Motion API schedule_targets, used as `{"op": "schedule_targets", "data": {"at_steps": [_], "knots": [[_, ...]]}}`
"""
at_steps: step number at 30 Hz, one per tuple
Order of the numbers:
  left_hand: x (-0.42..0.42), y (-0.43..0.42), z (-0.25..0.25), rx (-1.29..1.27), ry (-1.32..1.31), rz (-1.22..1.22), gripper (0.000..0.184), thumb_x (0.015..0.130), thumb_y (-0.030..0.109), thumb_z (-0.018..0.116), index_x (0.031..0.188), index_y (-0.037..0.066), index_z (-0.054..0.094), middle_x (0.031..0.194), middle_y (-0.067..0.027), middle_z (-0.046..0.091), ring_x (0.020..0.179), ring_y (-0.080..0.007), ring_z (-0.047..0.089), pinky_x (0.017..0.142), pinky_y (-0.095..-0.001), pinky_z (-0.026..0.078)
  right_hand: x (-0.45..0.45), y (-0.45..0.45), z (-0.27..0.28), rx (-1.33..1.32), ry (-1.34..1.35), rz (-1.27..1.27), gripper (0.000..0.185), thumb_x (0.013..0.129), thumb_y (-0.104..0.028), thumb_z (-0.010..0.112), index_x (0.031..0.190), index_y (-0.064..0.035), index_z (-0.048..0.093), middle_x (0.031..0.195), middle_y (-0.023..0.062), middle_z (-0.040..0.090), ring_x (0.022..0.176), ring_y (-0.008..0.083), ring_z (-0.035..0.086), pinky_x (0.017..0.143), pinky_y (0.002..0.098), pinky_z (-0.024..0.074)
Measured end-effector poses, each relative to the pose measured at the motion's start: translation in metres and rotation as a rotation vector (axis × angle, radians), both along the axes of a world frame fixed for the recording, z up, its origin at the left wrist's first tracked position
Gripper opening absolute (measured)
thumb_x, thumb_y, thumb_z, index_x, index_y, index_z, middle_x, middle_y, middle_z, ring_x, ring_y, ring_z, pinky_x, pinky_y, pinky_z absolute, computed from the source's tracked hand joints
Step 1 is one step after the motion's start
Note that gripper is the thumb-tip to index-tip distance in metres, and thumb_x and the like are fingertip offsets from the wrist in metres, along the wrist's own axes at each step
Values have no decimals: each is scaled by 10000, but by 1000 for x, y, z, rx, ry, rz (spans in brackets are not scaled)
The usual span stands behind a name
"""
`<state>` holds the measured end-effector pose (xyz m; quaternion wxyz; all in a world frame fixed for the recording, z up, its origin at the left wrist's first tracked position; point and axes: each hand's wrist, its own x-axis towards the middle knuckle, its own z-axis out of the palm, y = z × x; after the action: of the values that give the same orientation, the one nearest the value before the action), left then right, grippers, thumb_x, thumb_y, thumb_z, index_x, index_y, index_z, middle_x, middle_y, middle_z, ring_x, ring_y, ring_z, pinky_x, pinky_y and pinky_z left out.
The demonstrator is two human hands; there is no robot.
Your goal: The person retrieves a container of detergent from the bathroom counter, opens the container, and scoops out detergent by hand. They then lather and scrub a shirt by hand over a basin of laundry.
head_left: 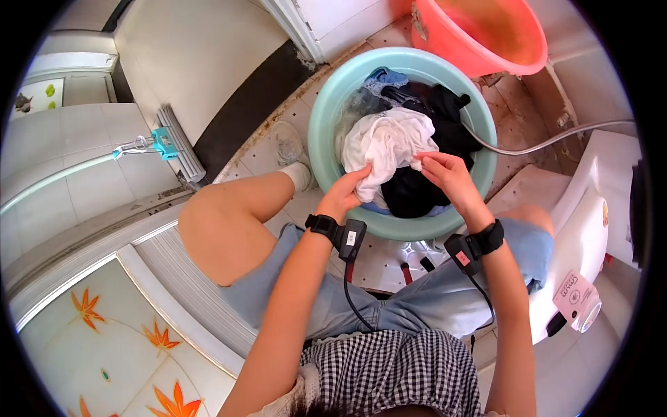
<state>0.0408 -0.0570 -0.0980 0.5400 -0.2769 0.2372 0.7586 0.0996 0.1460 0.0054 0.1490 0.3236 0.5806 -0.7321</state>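
A light green basin (323, 118) stands on the tiled floor, holding wet clothes. Bunched in it is a white cloth (389, 135), lying over black garments (410, 191); a blue piece with a lacy edge (385, 78) shows at the back. My left hand (345, 189) is closed on the lower left part of the white cloth. At the cloth's right edge, my right hand (445, 177) pinches a bit of it between thumb and fingers. Each wrist wears a black strap with a small box.
Behind the basin stands a red-pink tub (451, 42). A metal hose (549, 141) reaches over the green basin's right rim. A mop (182, 147) leans at the left, near the door frame. A pink-labelled container (577, 300) is at the right, beside a white surface.
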Motion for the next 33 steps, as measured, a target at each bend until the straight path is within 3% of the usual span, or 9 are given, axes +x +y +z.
{"op": "schedule_targets", "data": {"at_steps": [1,3,6,8,13,20,23,26,33], "knots": [[6,1,-4,56,34,18,421,867,171,505,1243,33,375,1190,-79,490,1060,-193,502,904,-310,409,5,-1,-6,0,2,-3,217,838,-112,523,1000,10,600,958,38,606,834,71,544,747,193,429],[15,9,0,-2,145,81,424,876,192,487,1249,32,366,1202,-79,480,1078,-194,488,919,-318,394,11,-3,-23,354,252,65,205,827,-76,523,988,29,595,932,60,616,812,92,560,742,206,437],[19,16,21,18,280,141,440,897,258,434,1268,39,342,1231,-76,452,1119,-195,453,945,-335,366,0,-37,-1,459,431,31,205,799,-26,526,987,31,584,927,126,624,845,169,595,762,259,449],[17,20,38,97,324,141,456,908,302,399,1280,47,327,1248,-73,435,1141,-194,432,956,-344,354,-4,-47,17,746,682,215,279,764,19,512,1037,5,565,1046,177,570,986,322,543,829,331,439],[22,22,65,124,396,42,514,920,406,276,1317,80,255,1311,-63,357,1204,-192,356,986,-357,310,-1,-52,6,1205,829,511,402,721,13,527,1121,31,495,1155,172,502,1067,299,492,886,352,413],[15,16,68,218,281,166,565,909,450,261,1304,46,272,1302,-90,371,1197,-226,363,995,-363,296,14,-61,17,1173,887,593,342,727,-7,537,1066,42,528,1104,179,535,1043,303,511,879,348,420],[6,15,82,333,213,339,553,914,426,254,1310,40,262,1322,-113,348,1212,-260,346,1016,-394,262,10,-50,33,772,686,91,197,784,-40,547,961,31,598,948,176,615,917,263,600,815,304,450],[6,13,78,397,146,391,540,922,399,247,1322,37,237,1353,-126,299,1242,-265,300,1034,-419,219,-2,-24,24,479,568,-177,290,789,-55,530,1066,29,548,1073,195,566,1028,238,546,862,300,412],[13,14,84,486,113,345,537,925,386,249,1332,39,208,1369,-128,265,1257,-272,268,1043,-423,191,4,-53,15,817,656,212,303,794,-45,508,1087,30,527,1109,211,531,1033,326,522,913,337,382]]}}
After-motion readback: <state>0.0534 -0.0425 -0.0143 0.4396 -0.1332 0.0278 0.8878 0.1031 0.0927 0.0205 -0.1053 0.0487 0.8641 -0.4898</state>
